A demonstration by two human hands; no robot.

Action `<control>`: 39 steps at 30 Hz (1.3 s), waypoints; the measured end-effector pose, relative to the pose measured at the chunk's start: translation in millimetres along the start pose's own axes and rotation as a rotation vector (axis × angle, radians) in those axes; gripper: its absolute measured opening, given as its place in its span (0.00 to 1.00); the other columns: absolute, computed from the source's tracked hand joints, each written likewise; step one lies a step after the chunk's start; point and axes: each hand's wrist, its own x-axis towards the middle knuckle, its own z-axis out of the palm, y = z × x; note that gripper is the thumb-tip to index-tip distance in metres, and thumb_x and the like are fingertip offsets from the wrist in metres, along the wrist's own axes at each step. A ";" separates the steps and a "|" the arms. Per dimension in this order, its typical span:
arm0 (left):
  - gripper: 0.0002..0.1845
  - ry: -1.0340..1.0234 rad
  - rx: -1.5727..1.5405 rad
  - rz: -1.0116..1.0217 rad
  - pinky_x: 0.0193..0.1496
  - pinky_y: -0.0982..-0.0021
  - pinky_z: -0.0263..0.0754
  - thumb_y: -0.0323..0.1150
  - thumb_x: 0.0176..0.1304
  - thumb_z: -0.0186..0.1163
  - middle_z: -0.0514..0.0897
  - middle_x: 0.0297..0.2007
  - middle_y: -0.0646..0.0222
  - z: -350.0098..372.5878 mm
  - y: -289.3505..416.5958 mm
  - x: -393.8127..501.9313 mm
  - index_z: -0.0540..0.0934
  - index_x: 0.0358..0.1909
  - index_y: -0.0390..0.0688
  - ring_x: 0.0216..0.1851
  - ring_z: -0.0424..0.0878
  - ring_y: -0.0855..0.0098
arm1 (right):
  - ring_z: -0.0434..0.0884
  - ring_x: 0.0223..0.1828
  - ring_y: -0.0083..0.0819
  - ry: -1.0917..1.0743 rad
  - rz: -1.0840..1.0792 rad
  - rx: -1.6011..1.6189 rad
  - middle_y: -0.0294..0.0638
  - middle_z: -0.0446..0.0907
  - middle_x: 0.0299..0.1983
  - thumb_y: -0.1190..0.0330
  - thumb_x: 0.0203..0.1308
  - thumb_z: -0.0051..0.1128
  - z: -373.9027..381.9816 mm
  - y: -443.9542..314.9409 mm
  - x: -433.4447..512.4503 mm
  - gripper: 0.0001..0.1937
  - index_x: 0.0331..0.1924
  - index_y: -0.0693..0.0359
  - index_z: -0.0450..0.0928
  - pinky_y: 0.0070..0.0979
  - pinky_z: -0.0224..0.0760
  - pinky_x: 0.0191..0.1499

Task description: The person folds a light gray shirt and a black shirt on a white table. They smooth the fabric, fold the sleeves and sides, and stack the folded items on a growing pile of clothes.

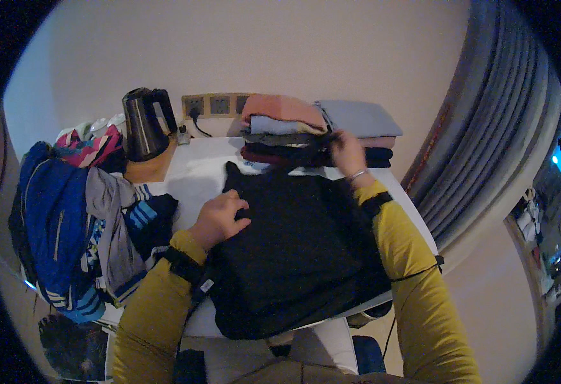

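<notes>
A black garment [290,240] lies spread on the white table [203,156], its lower part reaching the near edge. My right hand [350,152] grips a dark strip of it, which looks like a sleeve, raised in front of the folded stacks. At the garment's left edge is my left hand [220,218], thumb and fingers apart; whether it touches the cloth is unclear. Behind the garment stands a stack of folded clothes topped by an orange piece [283,109]. To its right, a second stack has a grey folded piece [361,117] on top.
Loose clothes, including a blue jacket [59,201] and a grey garment [117,240], heap at the left. An electric kettle [143,127] stands on a wooden board [148,169] beside a small bottle [183,136]. Wall sockets [220,105] are behind; a grey curtain [487,120] hangs right.
</notes>
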 end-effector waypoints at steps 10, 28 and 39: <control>0.33 -0.179 0.151 -0.215 0.58 0.46 0.68 0.55 0.52 0.67 0.76 0.57 0.53 -6.0 4.7 1.3 0.79 0.55 0.44 0.58 0.72 0.47 | 0.77 0.56 0.51 -0.357 0.327 -0.129 0.57 0.77 0.53 0.63 0.49 0.69 -51.6 41.6 -44.3 0.31 0.58 0.59 0.70 0.39 0.71 0.57; 0.21 -0.165 0.163 -0.325 0.63 0.50 0.66 0.40 0.58 0.62 0.77 0.58 0.54 -5.2 -23.6 -7.4 0.80 0.52 0.41 0.62 0.71 0.50 | 0.70 0.66 0.49 -1.027 0.233 -0.325 0.56 0.70 0.65 0.49 0.64 0.54 -131.8 77.2 -97.1 0.33 0.67 0.60 0.67 0.35 0.63 0.67; 0.18 0.009 -0.143 -0.187 0.61 0.57 0.70 0.28 0.51 0.62 0.79 0.53 0.52 -7.6 -25.6 -3.5 0.82 0.46 0.39 0.55 0.75 0.50 | 0.81 0.49 0.51 -1.099 0.188 -0.665 0.54 0.83 0.46 0.60 0.59 0.56 -126.5 96.0 -81.6 0.19 0.49 0.64 0.81 0.37 0.74 0.55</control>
